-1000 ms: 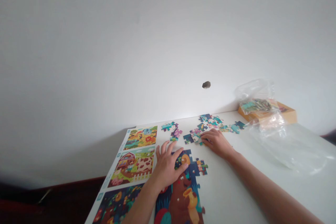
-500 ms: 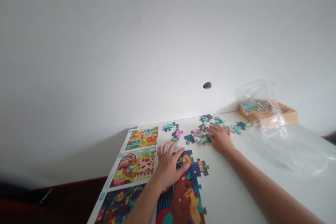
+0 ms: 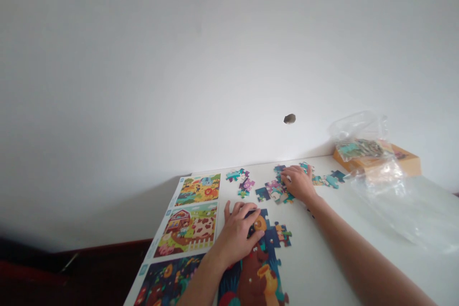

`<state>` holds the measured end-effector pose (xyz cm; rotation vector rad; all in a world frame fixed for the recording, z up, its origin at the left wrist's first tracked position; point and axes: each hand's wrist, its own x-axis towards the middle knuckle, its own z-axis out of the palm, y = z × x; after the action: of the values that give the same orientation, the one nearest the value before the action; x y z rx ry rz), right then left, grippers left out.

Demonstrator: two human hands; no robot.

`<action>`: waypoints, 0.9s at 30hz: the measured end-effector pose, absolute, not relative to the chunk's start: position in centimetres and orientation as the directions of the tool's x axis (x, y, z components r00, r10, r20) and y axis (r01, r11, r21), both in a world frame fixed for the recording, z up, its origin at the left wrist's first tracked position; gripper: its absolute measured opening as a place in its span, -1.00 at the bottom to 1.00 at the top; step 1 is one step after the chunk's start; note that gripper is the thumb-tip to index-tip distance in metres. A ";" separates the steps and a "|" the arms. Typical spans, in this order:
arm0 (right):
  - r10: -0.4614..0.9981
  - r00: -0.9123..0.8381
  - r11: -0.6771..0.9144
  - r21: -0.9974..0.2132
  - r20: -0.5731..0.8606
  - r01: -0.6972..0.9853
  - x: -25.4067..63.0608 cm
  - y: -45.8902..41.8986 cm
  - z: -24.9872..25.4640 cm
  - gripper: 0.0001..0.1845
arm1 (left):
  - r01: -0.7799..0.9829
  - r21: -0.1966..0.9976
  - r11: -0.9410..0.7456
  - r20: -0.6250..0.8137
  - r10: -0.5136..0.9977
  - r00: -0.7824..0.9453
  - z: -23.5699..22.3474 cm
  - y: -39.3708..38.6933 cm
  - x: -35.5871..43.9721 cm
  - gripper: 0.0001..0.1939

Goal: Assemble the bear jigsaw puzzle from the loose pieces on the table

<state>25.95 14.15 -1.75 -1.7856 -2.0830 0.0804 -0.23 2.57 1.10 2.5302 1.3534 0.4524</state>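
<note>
My left hand (image 3: pixel 238 233) rests on the upper left part of a partly joined jigsaw puzzle (image 3: pixel 253 279), fingers bent and apart. The puzzle shows a brown bear with a yellow honey pot on a dark blue ground. A bear-faced puzzle piece (image 3: pixel 283 234) juts from its right side. My right hand (image 3: pixel 299 182) lies over a scatter of loose puzzle pieces (image 3: pixel 274 188), fingers stretched to the left and thumb apart. Its palm hides some pieces, and I see nothing gripped in it. A small dark piece (image 3: pixel 311 213) peeks out beside the right wrist.
Left of the puzzle lies a picture sheet (image 3: pixel 190 229) with animal scenes. More loose pieces (image 3: pixel 245 184) sit near the wall. At the back right, a clear plastic bag (image 3: pixel 362 148) of pieces lies on an orange box (image 3: pixel 412 162). A wall with a hole (image 3: pixel 289 118) bounds the table.
My right hand has shifted toward the back left over the loose pieces. The left hand's fingers have curled a little. A small dark piece now shows by the right wrist. The view has moved slightly.
</note>
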 end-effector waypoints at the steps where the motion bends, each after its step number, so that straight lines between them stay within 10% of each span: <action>1: 0.956 -0.123 0.202 -0.294 0.266 0.934 25.9 14.1 -1.8 -0.67 | 0.764 0.349 -0.543 0.160 0.837 0.523 1.1 2.6 -0.2 -0.58; 14: 0.967 -0.040 0.152 -0.441 0.252 0.884 26.5 15.2 -2.8 -0.55 | 0.776 0.338 -0.533 0.156 0.845 0.512 1.0 2.6 -0.2 -0.56; 27: 0.998 -0.035 0.059 -0.864 0.048 0.500 26.2 14.2 1.4 -0.56 | 0.789 0.368 -0.492 0.252 0.870 0.425 0.1 2.8 -0.3 -0.45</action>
<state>26.17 14.24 1.36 -1.5278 -1.6275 0.8872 -0.30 2.82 0.07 2.4822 1.4643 0.6151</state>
